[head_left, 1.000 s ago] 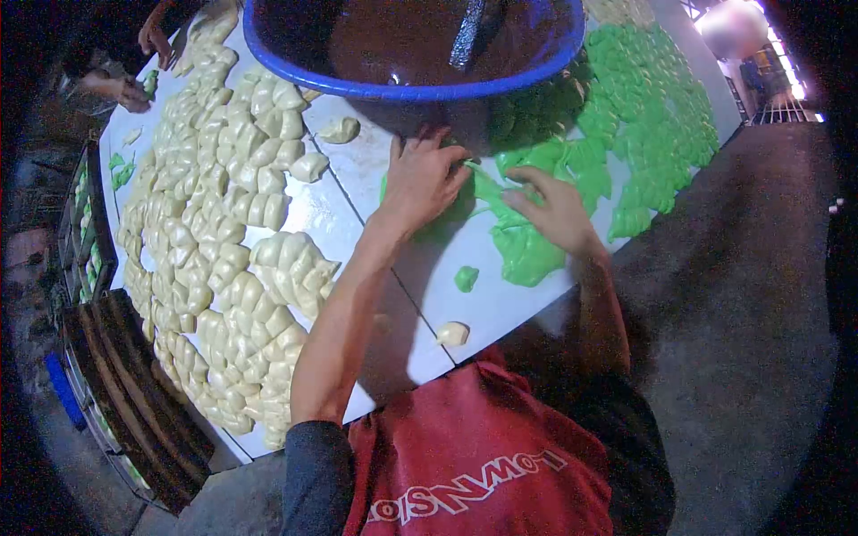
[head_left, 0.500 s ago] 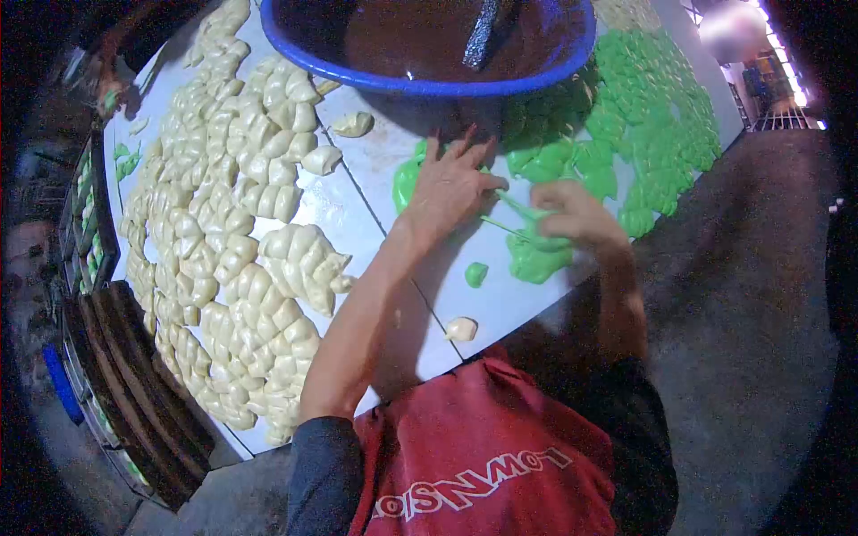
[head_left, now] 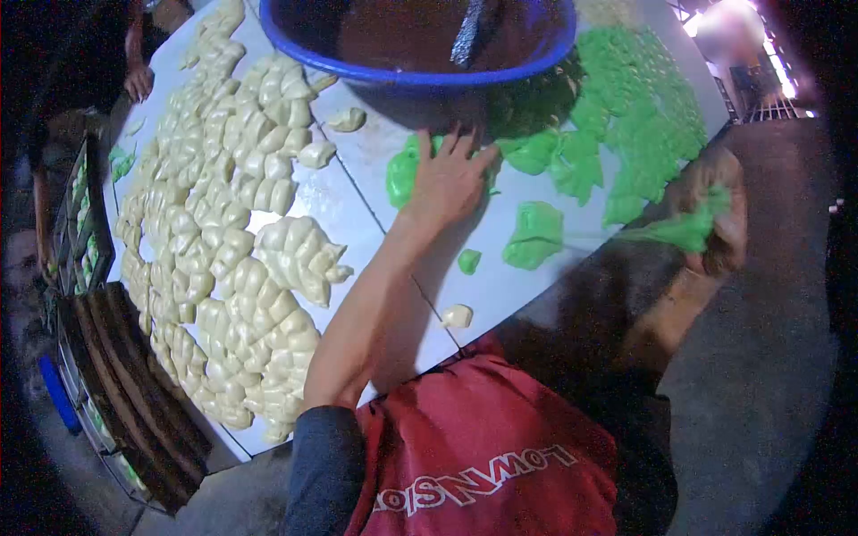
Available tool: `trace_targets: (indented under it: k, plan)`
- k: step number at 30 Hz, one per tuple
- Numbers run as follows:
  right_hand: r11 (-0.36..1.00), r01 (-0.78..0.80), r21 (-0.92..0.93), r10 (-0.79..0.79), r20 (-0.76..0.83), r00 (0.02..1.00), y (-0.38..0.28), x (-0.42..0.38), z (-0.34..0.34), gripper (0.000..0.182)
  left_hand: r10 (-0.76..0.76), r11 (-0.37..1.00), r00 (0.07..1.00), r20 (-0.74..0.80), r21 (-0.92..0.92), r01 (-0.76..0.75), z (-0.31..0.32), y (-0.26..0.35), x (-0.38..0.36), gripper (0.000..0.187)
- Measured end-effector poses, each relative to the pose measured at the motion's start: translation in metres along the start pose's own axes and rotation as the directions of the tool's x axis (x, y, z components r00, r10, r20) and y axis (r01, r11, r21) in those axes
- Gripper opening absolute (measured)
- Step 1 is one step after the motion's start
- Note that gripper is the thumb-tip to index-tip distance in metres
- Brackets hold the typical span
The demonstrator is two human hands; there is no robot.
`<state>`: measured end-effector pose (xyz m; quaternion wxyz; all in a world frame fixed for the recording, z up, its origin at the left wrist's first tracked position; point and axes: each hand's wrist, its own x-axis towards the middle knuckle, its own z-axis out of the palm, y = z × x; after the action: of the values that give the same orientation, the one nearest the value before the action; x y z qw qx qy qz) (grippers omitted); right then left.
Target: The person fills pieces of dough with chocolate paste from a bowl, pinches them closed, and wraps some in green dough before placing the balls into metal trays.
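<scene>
My left hand lies with its fingers spread on the table, just below the basin. Under and beside its fingers is a piece of soft green dough. Out past the table's right edge, my right hand is closed on a strand of stretchy green dough, somewhat blurred by motion. A thin stretch of it runs back toward a flat green dough piece on the tabletop. Between that piece and my left forearm sit a small green scrap and a cream dough lump.
A blue basin of brown contents, with a handled tool in it, stands at the back. Many cream dough pieces cover the left side; green ones cover the right. Another person's hand rests at the far left edge, near trays.
My right hand has swung right, off the table, drawing the green dough out into a long strand. My left hand stays nearly in place. Another person's hand has appeared at the far left.
</scene>
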<state>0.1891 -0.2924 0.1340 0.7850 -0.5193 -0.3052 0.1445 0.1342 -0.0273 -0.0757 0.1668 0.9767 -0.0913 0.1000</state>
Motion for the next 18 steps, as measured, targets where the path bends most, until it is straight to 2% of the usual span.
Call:
trace_targets:
  k: [1,3,5,6,7,10,11,14,18]
  plan:
    - [0.989,-0.056,-0.138,0.01,-0.312,0.95,-0.002,-0.003,0.014,0.038,-0.013,0.997,1.0,-0.025,-0.074,0.011,-0.01,0.002,-0.004,0.057]
    - [0.965,-0.077,-0.252,-0.009,-0.322,0.947,-0.01,0.009,0.005,0.059,-0.057,0.963,0.997,-0.054,-0.265,0.041,-0.044,0.011,-0.01,0.063]
    - [0.975,-0.015,-0.221,-0.055,-0.309,0.949,-0.033,0.028,-0.025,0.067,0.007,0.863,1.0,-0.03,-0.504,-0.021,-0.062,0.01,-0.014,0.061]
    - [0.975,0.017,-0.221,-0.085,-0.301,0.95,-0.046,0.038,-0.036,0.065,0.039,0.79,0.999,-0.02,-0.611,-0.043,-0.066,0.009,-0.017,0.06]
    - [0.972,0.04,-0.232,-0.106,-0.279,0.954,-0.053,0.042,-0.036,0.062,0.096,0.787,0.995,-0.035,-0.609,-0.097,-0.062,0.01,-0.02,0.058]
    - [0.942,0.086,-0.325,-0.15,-0.178,0.973,-0.069,0.06,-0.007,0.054,0.174,0.677,0.955,0.241,-0.733,0.062,-0.05,0.02,-0.029,0.058]
    - [0.925,0.097,-0.366,-0.153,-0.129,0.98,-0.07,0.066,0.01,0.052,0.188,0.701,0.964,0.189,-0.713,0.003,-0.044,0.023,-0.031,0.058]
    - [0.879,0.102,-0.465,-0.104,0.022,0.994,-0.057,0.086,0.065,0.046,0.055,0.607,0.971,0.231,-0.78,0.151,-0.057,0.025,-0.039,0.058]
    - [0.884,-0.005,-0.468,0.089,0.158,0.984,-0.007,0.099,0.121,0.041,-0.113,0.149,0.988,0.102,-0.982,0.119,-0.09,0.004,-0.05,0.081]
